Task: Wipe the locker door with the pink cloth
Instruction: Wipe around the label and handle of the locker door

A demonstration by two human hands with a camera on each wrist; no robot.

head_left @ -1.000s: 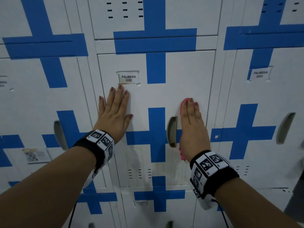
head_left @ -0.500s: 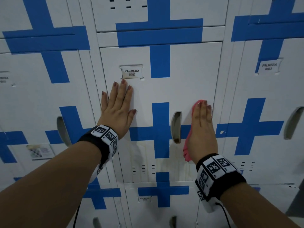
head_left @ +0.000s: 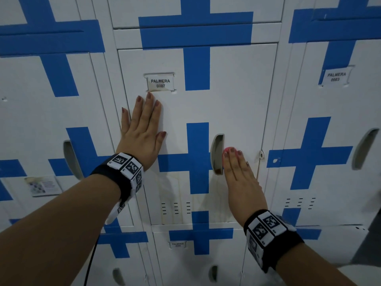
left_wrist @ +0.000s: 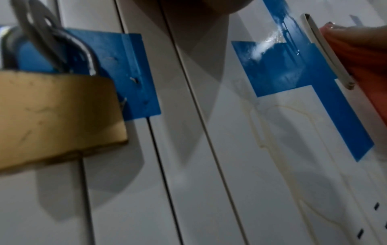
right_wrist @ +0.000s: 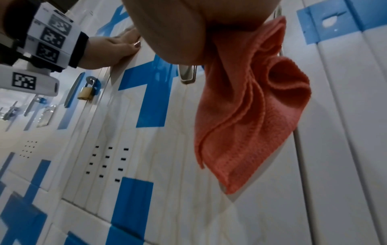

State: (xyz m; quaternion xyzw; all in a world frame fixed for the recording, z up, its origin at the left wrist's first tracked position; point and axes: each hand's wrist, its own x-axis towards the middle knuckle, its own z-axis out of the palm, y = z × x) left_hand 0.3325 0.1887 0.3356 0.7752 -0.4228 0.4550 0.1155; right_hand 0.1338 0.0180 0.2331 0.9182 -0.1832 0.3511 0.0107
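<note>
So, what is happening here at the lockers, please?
A person is wiping a white locker door marked with blue crosses. The right hand presses a pink cloth flat against the door, just right of the handle slot; part of the cloth hangs loose below the palm. The left hand lies flat on the door's left edge, under the name tag. Yellowish streaks show on the lower part of the door.

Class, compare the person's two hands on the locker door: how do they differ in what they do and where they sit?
1. The left hand presses bare on the locker door; the right hand presses the pink cloth against it.
2. The left hand sits higher, just under the name label; the right hand sits lower, beside the handle slot.
Both lie flat with straight fingers.
</note>
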